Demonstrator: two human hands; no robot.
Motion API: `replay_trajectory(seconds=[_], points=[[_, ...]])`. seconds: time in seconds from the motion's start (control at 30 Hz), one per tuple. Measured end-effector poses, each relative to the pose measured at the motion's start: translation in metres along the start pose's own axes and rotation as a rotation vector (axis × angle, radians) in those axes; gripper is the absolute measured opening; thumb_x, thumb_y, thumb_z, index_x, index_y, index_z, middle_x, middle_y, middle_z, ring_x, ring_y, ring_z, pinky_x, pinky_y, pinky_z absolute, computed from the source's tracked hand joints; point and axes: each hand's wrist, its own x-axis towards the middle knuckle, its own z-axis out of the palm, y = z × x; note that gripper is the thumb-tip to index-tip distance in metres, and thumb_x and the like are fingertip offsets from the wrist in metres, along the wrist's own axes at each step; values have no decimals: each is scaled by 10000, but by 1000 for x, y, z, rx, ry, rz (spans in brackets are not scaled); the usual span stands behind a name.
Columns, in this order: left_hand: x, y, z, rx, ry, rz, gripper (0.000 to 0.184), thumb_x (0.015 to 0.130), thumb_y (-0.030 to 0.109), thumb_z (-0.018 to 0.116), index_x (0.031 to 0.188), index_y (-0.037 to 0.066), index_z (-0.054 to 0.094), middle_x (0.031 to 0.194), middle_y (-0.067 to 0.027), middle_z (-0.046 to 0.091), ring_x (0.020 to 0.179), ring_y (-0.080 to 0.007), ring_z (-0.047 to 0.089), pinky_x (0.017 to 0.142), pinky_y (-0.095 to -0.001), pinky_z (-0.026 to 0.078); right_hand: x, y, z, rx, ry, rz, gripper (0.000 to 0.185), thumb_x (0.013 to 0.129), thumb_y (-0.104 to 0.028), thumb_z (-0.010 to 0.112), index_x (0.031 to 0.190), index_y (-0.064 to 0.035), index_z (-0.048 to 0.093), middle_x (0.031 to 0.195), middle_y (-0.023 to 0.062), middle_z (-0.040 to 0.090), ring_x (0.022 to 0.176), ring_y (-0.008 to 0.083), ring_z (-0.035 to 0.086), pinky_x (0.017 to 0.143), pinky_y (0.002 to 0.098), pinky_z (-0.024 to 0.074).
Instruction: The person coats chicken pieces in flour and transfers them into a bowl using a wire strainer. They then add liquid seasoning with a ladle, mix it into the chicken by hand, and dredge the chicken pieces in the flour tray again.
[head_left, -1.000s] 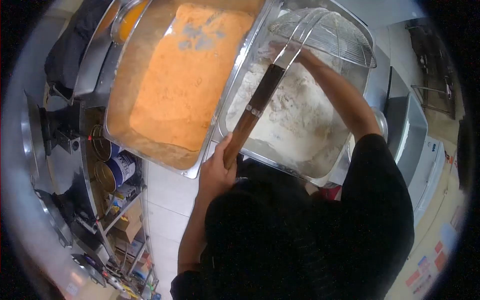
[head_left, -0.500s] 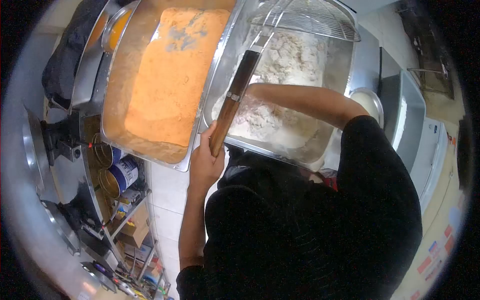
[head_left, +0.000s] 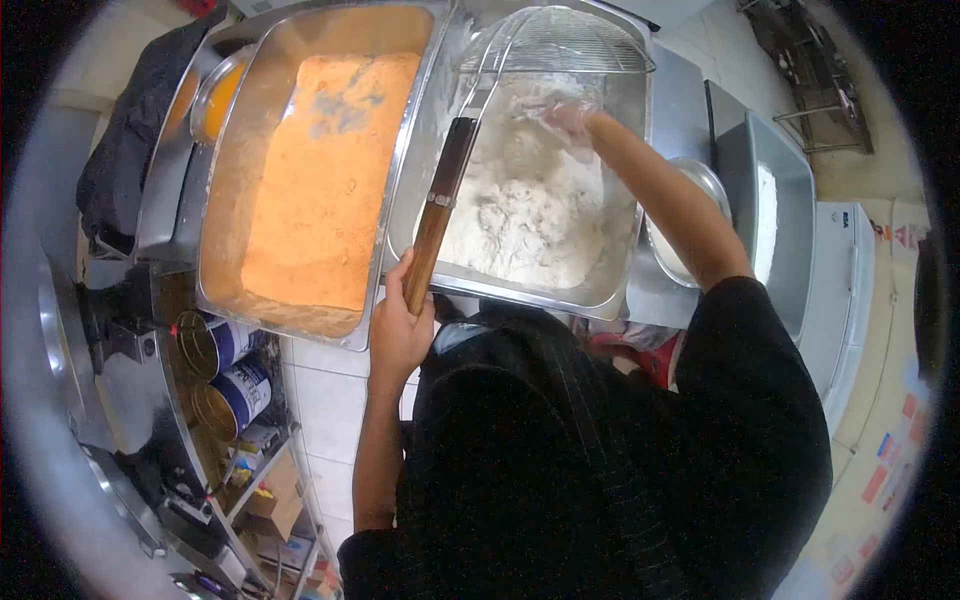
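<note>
My left hand (head_left: 402,325) is closed around the wooden handle (head_left: 432,235) of a large wire skimmer (head_left: 570,42). The skimmer's mesh bowl rests at the far end of a deep metal tray (head_left: 600,305) of white flour (head_left: 530,225). My right hand (head_left: 568,118), coated in flour and slightly blurred, is over the far part of that flour, just below the mesh. Its fingers look stretched out toward the left, and I see nothing held in them.
A second metal tray (head_left: 228,200) with orange powder (head_left: 320,200) stands to the left. Beyond it is a bowl of orange liquid (head_left: 215,100). On the right are a round metal bowl (head_left: 712,185) and a grey tub (head_left: 790,215). Blue cans (head_left: 240,395) stand on a lower shelf.
My right hand has come out from behind the skimmer handle and moved right and away across the flour. My left hand still grips the handle. The whole view has shifted slightly.
</note>
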Motion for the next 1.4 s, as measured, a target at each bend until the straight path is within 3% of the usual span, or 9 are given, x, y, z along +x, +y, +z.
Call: replay_trajectory(seconds=[0.23, 0.47, 0.57, 0.83, 0.93, 1.0, 1.1, 1.27, 1.4], points=[[-1, -4, -3, -38, -64, -89, 556, 792, 49, 515, 1309, 107, 321, 940, -271, 574, 883, -407, 575, 745, -420, 446, -43, -5, 2, -625, -98, -113, 468, 896, -349, 423, 1267, -63, 424, 1113, 122, 528, 978, 195, 511, 817, 374, 439], [-1, -9, -1, -29, -6, 17, 568, 778, 54, 522, 1306, 141, 331, 811, -279, 581, 758, -439, 569, 642, -468, 442, 27, 46, 160, -1263, 58, -333, 262, 807, -243, 505, 867, 3, 571, 695, 127, 556, 590, 206, 533, 604, 308, 475], [-1, -8, 1, -30, 5, 36, 559, 784, 56, 523, 1304, 133, 333, 803, -279, 580, 744, -439, 567, 627, -472, 436, -1, 34, 171, -1154, 152, -768, 212, 781, -166, 484, 837, 14, 580, 780, 162, 603, 716, 226, 597, 640, 374, 492], [-5, -9, -3, -51, 23, 79, 546, 790, 56, 519, 1299, 128, 336, 795, -281, 580, 739, -441, 565, 616, -475, 429, -25, 14, 36, -793, -6, -260, 346, 929, -290, 364, 1219, -179, 517, 781, 67, 557, 673, 187, 510, 690, 306, 457], [-5, -6, -7, -68, -45, 28, 523, 810, 52, 510, 1299, 102, 330, 1030, -270, 560, 939, -413, 559, 770, -424, 440, -11, 51, -3, -1029, 368, -1030, 344, 939, -275, 362, 1226, -150, 505, 930, 92, 608, 777, 202, 577, 633, 303, 503], [-6, -5, -7, -58, -49, 11, 533, 805, 56, 516, 1302, 108, 329, 1041, -269, 557, 939, -412, 558, 769, -428, 442, -69, -7, -4, 12, 39, 122, 401, 954, -315, 272, 1278, -140, 432, 1270, 126, 471, 1074, 229, 526, 932, 331, 430], [-6, -3, -9, -60, -107, -73, 539, 802, 61, 517, 1304, 108, 326, 1035, -267, 561, 932, -416, 559, 766, -436, 445, -74, 17, -9, 287, -287, -185, 432, 945, -338, 314, 1323, -135, 368, 1270, 117, 473, 1113, 233, 503, 959, 316, 409], [-5, -10, -7, -27, -10, 47, 555, 794, 60, 513, 1310, 131, 321, 864, -274, 582, 802, -438, 568, 676, -469, 441, -130, 53, 81, -630, -107, -827, 656, 893, -438, 390, 1353, -3, 221, 1265, 212, 428, 1112, 271, 494, 997, 392, 347], [-6, -10, -5, -39, -16, 30, 598, 764, 40, 518, 1315, 154, 317, 790, -281, 581, 749, -453, 560, 641, -500, 432, -67, 69, 149, -1041, 21, -493, 660, 850, -456, 427, 1295, 16, 303, 995, 174, 515, 821, 258, 531, 755, 357, 426]])
